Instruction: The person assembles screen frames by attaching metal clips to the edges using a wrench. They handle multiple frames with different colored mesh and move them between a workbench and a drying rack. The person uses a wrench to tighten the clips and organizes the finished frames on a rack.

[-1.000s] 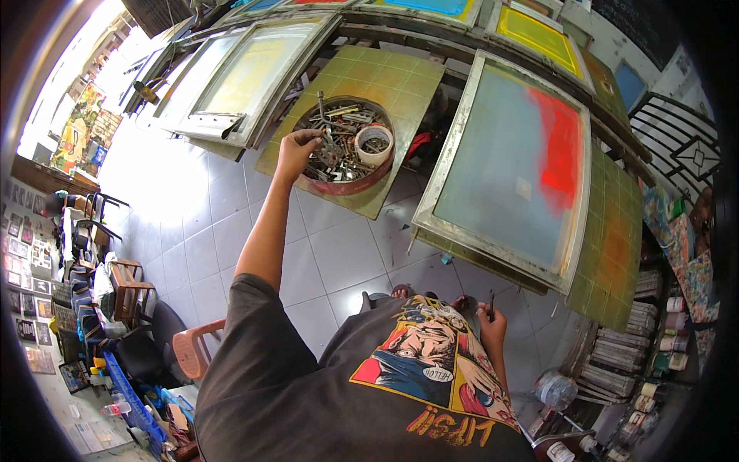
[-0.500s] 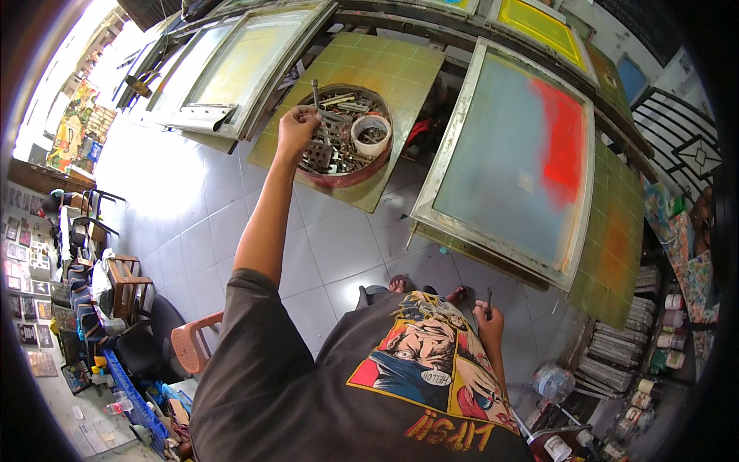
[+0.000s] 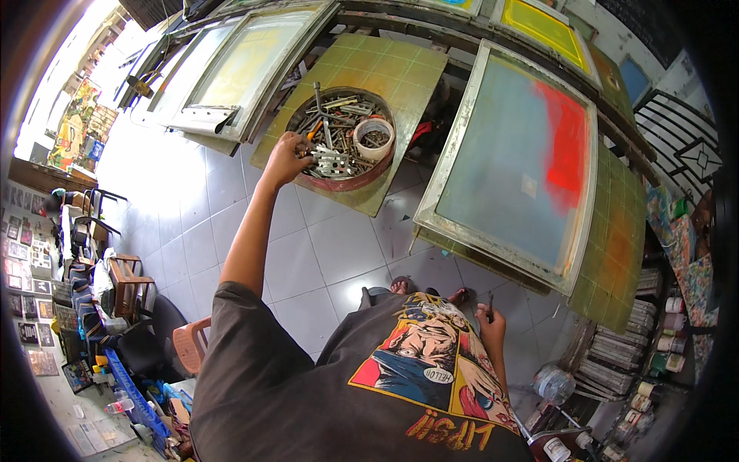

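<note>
My left hand point(image 3: 288, 159) is over the near left rim of a round reddish tub point(image 3: 339, 185), fingers closed on the end of a silvery perforated metal bracket point(image 3: 336, 163). That bracket rests on the jumble of screws, bolts and metal bits in the tub. Inside the tub, a white round container point(image 3: 373, 122) holds small screws. A metal T-shaped wrench point(image 3: 322, 112) leans up at the left, beside an orange-handled tool point(image 3: 315, 130). Low at the right, my right hand point(image 3: 492, 326) is closed around a thin dark stick-like thing point(image 3: 491, 301), its kind unclear.
The tub stands on a yellow-green board point(image 3: 408, 65) jutting from a rack. To its right, a framed printing screen point(image 3: 493, 154) with red paint slants toward me; more framed screens point(image 3: 254, 58) stand left. A brown plastic stool point(image 3: 192, 346) is at my left on the tiled floor point(image 3: 331, 246).
My left hand has moved down and slightly left, lowering the metal bracket toward the tub's near left side. More of the wrench and orange handle shows. My right hand has barely moved.
</note>
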Tool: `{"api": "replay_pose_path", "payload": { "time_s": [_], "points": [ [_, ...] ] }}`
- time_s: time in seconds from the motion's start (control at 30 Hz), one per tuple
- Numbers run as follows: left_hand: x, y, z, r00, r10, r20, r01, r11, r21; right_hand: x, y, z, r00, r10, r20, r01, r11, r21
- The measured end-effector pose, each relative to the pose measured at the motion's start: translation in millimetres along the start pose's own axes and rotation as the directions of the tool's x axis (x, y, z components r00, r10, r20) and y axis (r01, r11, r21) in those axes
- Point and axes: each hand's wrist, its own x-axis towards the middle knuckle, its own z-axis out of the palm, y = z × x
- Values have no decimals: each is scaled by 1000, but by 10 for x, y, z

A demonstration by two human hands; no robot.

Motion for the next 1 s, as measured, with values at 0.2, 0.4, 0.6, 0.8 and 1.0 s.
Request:
{"api": "replay_pose_path", "payload": {
  "time_s": [0.2,0.4,0.6,0.8,1.0],
  "points": [
    [73,34,28,986,-13,168,-6,993,117,56,-63,30,999,25,22,-25,1000,2],
    [40,4,-153,956,110,272,-119,993,18,20,-181,21,998,53,18,-53,999,-9],
    [8,-170,-237,959,152,241,-188,973,135,-18,-86,2,998,59,14,-59,998,-38],
    [184,-180,-7,970,174,167,-190,979,80,-13,-6,24,1000,13,14,-13,1000,-21],
    [245,-178,83,991,5,131,-20,993,116,30,-140,20,999,26,29,-25,999,-29]
  ]
}}
